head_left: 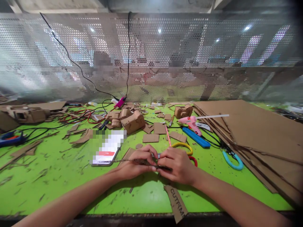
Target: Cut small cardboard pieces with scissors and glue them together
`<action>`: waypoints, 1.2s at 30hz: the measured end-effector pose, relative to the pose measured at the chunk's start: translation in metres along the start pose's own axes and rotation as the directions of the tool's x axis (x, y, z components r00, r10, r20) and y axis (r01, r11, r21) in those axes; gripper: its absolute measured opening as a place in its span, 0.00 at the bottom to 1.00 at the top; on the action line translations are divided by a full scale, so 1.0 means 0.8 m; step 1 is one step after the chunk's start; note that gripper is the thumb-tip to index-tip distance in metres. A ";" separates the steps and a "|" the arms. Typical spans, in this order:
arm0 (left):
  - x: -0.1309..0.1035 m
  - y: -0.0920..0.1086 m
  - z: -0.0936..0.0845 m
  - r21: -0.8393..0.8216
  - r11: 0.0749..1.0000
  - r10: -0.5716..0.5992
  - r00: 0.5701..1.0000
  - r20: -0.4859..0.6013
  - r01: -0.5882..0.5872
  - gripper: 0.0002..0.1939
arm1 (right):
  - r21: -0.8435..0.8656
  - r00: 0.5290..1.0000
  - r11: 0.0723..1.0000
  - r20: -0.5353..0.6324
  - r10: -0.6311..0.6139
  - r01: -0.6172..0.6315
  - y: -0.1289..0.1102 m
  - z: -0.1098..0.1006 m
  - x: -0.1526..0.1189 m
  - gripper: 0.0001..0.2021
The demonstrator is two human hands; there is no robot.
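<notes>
Nearest us, a cardboard scrap (177, 202) printed with letters lies at the table's front edge. We work on a green table (47, 186) littered with offcuts; a stack of large cardboard sheets (255, 135) occupies its right side. A phone (107, 151) lies just left of our hands. A pink glue gun (190, 122) rests near the sheets, with yellow-handled scissors (183, 145) just behind the right hand. Our left hand (136, 164) and right hand (177, 164) meet at table centre, both pinching a thin cardboard strip (142, 161) between fingertips, held just above the surface.
</notes>
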State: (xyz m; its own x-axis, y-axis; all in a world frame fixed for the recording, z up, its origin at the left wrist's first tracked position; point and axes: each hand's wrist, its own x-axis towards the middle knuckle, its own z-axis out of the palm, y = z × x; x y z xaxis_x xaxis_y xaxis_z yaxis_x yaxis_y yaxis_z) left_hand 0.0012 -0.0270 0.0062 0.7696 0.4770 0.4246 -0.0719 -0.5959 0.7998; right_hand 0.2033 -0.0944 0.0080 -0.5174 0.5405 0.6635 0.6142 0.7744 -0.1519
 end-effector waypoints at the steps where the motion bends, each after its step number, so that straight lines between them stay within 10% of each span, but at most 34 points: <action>1: 0.000 0.001 0.000 -0.001 1.000 0.006 1.000 0.010 -0.006 0.10 | 0.000 1.000 1.000 0.000 -0.013 0.013 0.000 0.000 0.000 0.07; 14: 0.003 -0.001 0.003 -0.015 0.999 -0.035 0.994 0.101 0.037 0.10 | 0.000 1.000 1.000 0.029 -0.005 0.005 -0.001 -0.008 0.007 0.08; 18: 0.001 -0.007 0.007 -0.170 0.964 -0.201 0.979 0.041 0.206 0.13 | -0.024 0.988 0.998 -0.148 0.053 -0.057 0.011 -0.016 0.008 0.07; 25: 0.002 -0.013 0.009 -0.318 0.900 -0.338 0.938 -0.078 0.298 0.13 | -0.174 0.835 0.855 -0.377 0.400 -0.489 0.057 -0.031 0.007 0.05; 36: 0.003 -0.009 0.006 -0.192 0.919 -0.344 0.938 0.038 0.345 0.09 | -0.412 0.559 0.505 -0.010 0.829 -0.758 0.087 -0.023 -0.005 0.09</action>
State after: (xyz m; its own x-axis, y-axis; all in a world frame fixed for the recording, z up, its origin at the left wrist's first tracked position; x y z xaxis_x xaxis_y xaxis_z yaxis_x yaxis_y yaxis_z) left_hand 0.0067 -0.0252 -0.0005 0.7706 0.6282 0.1071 0.0771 -0.2588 0.9629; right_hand 0.2596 -0.0485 0.0083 0.2266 0.9408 0.2523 0.9483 -0.1539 -0.2777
